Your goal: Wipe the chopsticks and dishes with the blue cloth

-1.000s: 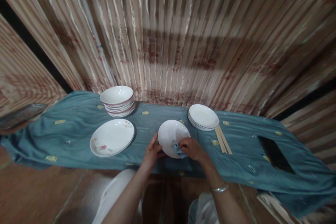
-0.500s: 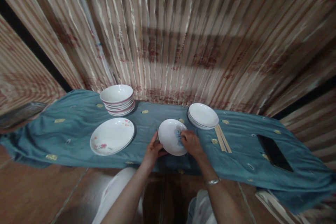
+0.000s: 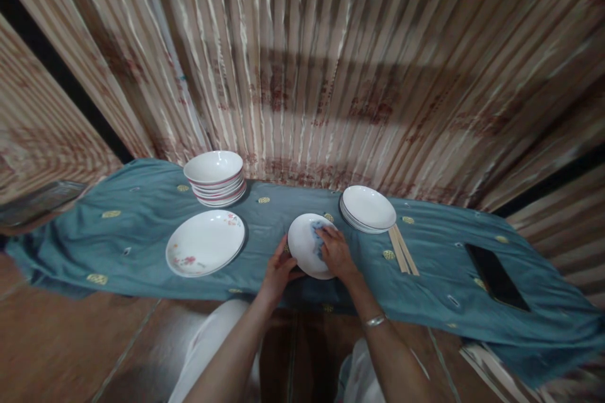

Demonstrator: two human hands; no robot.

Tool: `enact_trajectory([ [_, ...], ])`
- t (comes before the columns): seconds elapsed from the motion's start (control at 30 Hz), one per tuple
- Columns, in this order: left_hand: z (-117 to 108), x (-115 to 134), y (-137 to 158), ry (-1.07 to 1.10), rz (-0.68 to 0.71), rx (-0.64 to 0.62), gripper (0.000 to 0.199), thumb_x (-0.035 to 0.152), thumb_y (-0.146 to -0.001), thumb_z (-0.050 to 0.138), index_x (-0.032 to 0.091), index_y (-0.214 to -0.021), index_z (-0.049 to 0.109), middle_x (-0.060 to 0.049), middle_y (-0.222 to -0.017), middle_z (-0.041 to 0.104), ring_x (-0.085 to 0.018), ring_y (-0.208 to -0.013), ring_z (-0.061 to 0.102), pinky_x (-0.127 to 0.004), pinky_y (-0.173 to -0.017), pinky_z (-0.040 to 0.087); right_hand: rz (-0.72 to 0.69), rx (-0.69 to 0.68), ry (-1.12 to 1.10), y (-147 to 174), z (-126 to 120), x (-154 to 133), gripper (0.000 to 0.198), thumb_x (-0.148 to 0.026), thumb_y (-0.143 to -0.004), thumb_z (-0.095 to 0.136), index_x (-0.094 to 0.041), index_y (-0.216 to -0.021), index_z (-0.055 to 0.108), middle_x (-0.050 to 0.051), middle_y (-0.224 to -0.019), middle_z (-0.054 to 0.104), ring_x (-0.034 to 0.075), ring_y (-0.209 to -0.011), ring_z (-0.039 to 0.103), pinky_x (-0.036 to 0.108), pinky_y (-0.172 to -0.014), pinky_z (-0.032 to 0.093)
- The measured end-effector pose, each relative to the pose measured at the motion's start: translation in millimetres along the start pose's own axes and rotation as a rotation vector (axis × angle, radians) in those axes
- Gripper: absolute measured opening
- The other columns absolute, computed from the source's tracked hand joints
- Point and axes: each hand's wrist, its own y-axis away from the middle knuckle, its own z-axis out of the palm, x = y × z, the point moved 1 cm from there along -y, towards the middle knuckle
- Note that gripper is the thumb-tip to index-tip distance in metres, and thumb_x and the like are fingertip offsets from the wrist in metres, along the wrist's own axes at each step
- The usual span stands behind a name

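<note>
A small white plate is in front of me at the table's near edge, slightly tilted. My left hand grips its left rim, thumb on the near edge and fingers beneath or behind the side. My right hand presses a crumpled light-blue cloth onto the plate's face. The fingers partly hide the cloth. Right of the plate, at the back, stands a stack of white plates. To the left lies a larger oval plate with a floral print.
A stack of white bowls with red rims stands at the back left. Wooden chopsticks and a black phone lie to the right on the teal tablecloth. A pleated curtain hangs close behind the table.
My right hand has moved up and left on the plate with the cloth, and its fingers look more stretched out. My left hand keeps hold of the rim. The view has shifted slightly.
</note>
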Motion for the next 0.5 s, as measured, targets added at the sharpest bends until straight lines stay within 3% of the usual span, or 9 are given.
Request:
enact_trajectory([
  [0.23,6,10,11,0.014,0.007,-0.028,0.089,0.021,-0.064,0.072,0.026,-0.145,0.038,-0.008,-0.112,0.067,-0.022,-0.089,0.063,-0.04,-0.075,0.057,-0.058,-0.048,-0.039,-1,2,-19,0.054,-0.005,-0.077,0.042,-0.015,-0.127,0.059,0.012,-0.136,0.054,0.026,-0.125,0.045,0.043,-0.109,0.031],
  [0.5,8,9,8,-0.007,0.001,0.019,0.087,0.018,-0.062,0.072,0.024,-0.143,0.041,-0.007,-0.101,0.07,-0.018,-0.079,0.064,-0.035,-0.069,0.057,-0.194,-0.102,-0.195,9,-4,-42,0.052,-0.005,-0.077,0.043,-0.02,-0.122,0.064,0.008,-0.135,0.055,0.024,-0.126,0.047,0.042,-0.106,0.037],
])
